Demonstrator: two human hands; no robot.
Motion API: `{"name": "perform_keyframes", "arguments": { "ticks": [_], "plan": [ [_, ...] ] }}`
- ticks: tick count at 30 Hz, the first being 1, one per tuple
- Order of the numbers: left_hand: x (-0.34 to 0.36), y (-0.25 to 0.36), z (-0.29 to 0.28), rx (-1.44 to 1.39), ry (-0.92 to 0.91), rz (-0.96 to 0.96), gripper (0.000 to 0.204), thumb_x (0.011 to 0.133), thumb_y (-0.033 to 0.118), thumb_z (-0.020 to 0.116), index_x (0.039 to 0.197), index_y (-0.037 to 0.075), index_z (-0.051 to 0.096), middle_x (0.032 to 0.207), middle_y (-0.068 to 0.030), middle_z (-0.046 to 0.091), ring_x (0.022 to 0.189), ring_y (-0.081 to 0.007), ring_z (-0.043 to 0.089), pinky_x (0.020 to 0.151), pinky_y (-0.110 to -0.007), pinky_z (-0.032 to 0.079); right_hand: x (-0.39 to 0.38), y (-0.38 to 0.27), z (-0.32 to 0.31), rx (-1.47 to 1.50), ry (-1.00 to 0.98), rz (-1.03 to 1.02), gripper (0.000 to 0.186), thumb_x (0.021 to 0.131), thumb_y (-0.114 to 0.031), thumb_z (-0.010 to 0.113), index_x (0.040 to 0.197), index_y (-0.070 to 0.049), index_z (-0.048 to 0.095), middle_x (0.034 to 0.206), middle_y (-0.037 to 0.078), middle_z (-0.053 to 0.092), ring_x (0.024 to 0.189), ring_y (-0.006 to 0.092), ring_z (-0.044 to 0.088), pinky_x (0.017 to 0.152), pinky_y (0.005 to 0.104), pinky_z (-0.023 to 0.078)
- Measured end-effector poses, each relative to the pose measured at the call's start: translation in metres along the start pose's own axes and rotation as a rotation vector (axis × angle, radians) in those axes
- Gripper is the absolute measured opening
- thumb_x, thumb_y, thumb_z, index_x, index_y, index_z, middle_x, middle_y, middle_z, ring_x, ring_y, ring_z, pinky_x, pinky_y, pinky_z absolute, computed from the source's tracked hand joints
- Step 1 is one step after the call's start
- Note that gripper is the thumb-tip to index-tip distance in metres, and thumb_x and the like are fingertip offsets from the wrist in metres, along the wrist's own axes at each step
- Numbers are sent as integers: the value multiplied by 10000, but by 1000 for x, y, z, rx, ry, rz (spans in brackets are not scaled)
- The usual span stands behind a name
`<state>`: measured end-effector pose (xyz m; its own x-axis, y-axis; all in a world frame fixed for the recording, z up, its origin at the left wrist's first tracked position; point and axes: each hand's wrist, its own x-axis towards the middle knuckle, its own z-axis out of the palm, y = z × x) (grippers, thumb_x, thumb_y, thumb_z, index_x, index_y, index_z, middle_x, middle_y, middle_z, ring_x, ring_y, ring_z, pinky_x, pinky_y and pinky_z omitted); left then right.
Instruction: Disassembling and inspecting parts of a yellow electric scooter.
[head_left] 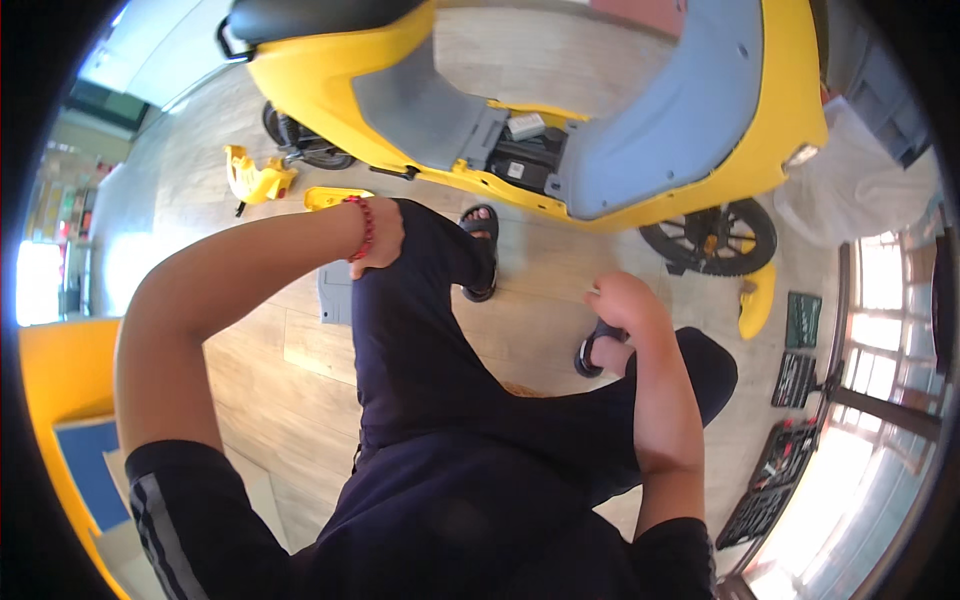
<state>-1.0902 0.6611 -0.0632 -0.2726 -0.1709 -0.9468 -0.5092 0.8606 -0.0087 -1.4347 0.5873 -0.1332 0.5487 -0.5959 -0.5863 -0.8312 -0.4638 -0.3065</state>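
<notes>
My left hand (pixel 384 236), with a red beaded bracelet (pixel 367 228) at its wrist, rests on my left knee; its fingers are mostly hidden. Over my right foot hovers my right hand (pixel 624 302), its fingers curled in. Whether anything is inside them is hidden. Beyond both hands stands a yellow scooter (pixel 640 212) with a grey inner panel (pixel 660 130). Its floor compartment (pixel 525 165) is uncovered, showing black parts and a small white box (pixel 525 126). Neither hand touches the scooter.
Yellow body panels (pixel 258 180) lie on the floor at left, another yellow piece (pixel 757 300) by the front wheel (pixel 725 238). A grey panel (pixel 336 294) lies beside my left leg. Opened tool cases (pixel 772 480) line the right side, near the windows. White sheeting (pixel 850 175) is at far right.
</notes>
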Motion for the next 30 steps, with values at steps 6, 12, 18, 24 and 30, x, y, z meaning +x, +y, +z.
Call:
{"name": "perform_keyframes", "arguments": {
  "ticks": [6, 12, 18, 24, 30],
  "plan": [
    [-21, 28, 10, -64, 123, -183, 331, 702, 398, 723, 869, 113, 736, 876, -86, 704, 864, -279, 668, 744, -379, 529, -61, 25, -32, 227, 204, 114, 339, 850, -284, 546, 1013, -3, 641, 983, 209, 644, 957, 361, 605, 834, 424, 471],
    [-18, 67, 54, -280, 473, -661, 125, 745, 118, 599, 764, 111, 723, 772, -90, 685, 761, -259, 671, 672, -370, 520, -115, 99, 29, 321, 852, 255, 321, 879, -228, 518, 1058, 17, 621, 1060, 193, 633, 1022, 346, 582, 919, 383, 440],
    [-12, 125, 77, -516, 604, -876, 157, 716, 137, 642, 832, 40, 685, 874, -123, 656, 918, -287, 615, 807, -348, 490, -139, 70, 65, 148, 1055, 295, 374, 918, -210, 466, 1246, -42, 533, 1328, 205, 466, 1259, 357, 399, 1068, 411, 294],
    [8, 144, 96, -1170, 1300, -988, 440, 746, 2, 516, 1177, -78, 478, 1249, -257, 462, 1084, -423, 515, 907, -414, 459, -141, 39, 69, 83, 1079, 291, 440, 902, -250, 490, 1313, -94, 479, 1404, 203, 376, 1292, 405, 327, 1090, 457, 253],
    [4, 84, 46, -637, 1404, -650, 431, 773, 115, 530, 1191, 11, 526, 1322, -200, 436, 1254, -356, 401, 1017, -527, 336, -129, 10, 84, 39, 1072, 229, 460, 864, -258, 540, 1311, -161, 498, 1449, 196, 314, 1296, 469, 291, 1051, 542, 274]
  ]
}}
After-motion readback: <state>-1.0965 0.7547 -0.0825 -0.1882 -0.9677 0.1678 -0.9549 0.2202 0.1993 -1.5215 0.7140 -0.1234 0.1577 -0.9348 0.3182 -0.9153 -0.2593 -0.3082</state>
